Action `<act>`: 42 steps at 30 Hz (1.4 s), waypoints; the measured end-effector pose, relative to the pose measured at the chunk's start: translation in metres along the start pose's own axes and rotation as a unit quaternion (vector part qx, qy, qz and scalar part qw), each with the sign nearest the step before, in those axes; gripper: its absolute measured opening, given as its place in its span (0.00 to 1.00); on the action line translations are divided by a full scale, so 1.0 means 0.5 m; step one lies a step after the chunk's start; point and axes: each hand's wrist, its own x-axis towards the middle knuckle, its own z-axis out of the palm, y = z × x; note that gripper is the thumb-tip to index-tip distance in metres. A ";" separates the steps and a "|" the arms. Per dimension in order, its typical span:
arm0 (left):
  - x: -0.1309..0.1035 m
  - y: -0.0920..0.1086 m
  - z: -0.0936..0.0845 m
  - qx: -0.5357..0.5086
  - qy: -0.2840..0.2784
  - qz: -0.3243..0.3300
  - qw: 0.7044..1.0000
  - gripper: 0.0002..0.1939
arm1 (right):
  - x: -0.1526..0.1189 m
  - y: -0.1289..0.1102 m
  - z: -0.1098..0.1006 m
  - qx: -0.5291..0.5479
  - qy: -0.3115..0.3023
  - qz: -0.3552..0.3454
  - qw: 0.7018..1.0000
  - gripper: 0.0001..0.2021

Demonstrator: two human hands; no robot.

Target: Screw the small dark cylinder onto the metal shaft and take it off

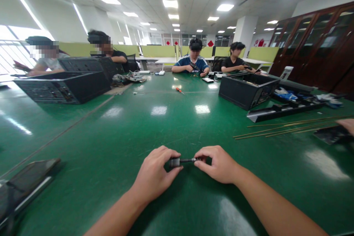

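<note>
Green table (132, 125) is under the tool (175, 162), which points sideways. Your left hand (155, 169) grasps its thick end; your right hand (221, 166) pinches its thin end.

An orange screwdriver (179, 90) lay on the green table (149, 129). An open black computer case (240, 90) stood on the right, another (68, 88) on the left. Thin brass-coloured rods (272, 129) lay near a long dark metal channel (287, 110). Four people in headgear sat beyond, before yellow-green partitions (158, 51).
</note>
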 end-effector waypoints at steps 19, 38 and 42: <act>-0.002 -0.009 0.002 0.005 -0.005 -0.011 1.000 0.10 | 0.000 0.003 -0.001 -0.005 -0.006 0.008 1.000 0.07; 0.006 -0.025 -0.007 0.006 -0.013 0.009 1.000 0.15 | 0.001 0.002 -0.001 -0.009 -0.010 0.008 1.000 0.06; 0.014 -0.051 -0.028 0.026 0.034 -0.044 0.998 0.14 | -0.001 0.002 0.000 -0.003 -0.016 0.004 1.000 0.07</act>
